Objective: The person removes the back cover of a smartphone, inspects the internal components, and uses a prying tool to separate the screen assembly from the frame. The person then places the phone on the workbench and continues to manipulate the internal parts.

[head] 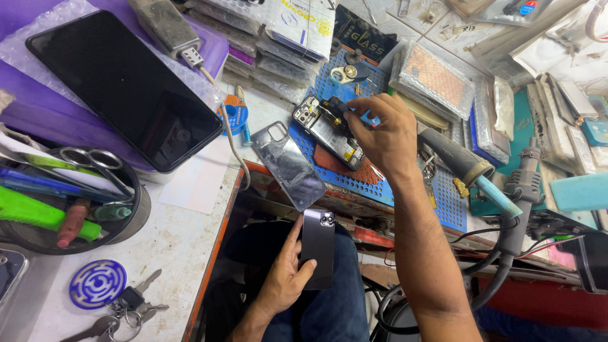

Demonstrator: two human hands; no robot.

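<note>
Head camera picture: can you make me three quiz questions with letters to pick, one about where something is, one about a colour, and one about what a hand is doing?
1. Where do the scissors sit?
A. in the round black holder at the left
B. on the blue mat
C. on the person's lap

2. What colour is the perforated mat under the opened phone?
A. red
B. blue
C. yellow

3. What is the left hand doing?
A. resting empty
B. gripping the keys
C. holding a dark phone with its camera side up

Answers:
1 A, their handles stick up among pens in the holder.
2 B, blue shows all around the opened phone, where the right hand works.
3 C, the fingers wrap the phone's edge above the lap.
</note>
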